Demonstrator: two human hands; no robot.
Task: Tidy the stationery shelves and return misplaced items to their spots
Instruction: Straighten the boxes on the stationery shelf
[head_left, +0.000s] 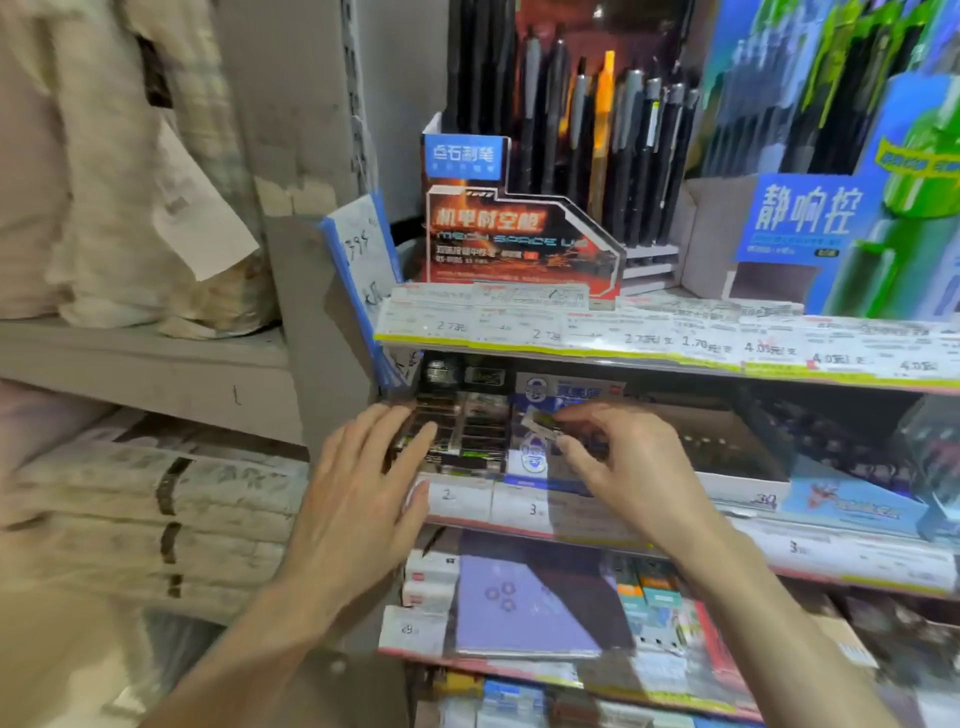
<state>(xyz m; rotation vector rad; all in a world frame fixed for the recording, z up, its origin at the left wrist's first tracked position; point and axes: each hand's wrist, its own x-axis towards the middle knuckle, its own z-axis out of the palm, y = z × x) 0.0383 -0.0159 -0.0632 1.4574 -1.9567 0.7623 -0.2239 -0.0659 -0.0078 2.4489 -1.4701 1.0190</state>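
Pinching a small packet (540, 423) in the right hand (618, 467), left hand (363, 483) fingers spread flat on the dark boxes (462, 431), the person looks mid-tidy, lower shelves (519, 660) seemingly untouched.

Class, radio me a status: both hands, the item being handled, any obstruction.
Left hand open, fingers resting on dark packets. Right hand pinching a small packet over the middle shelf. No obstruction visible.

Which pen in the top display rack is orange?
The single orange pen near the rack's middle, standing upright among black and grey pens; no other there is brightly coloured.
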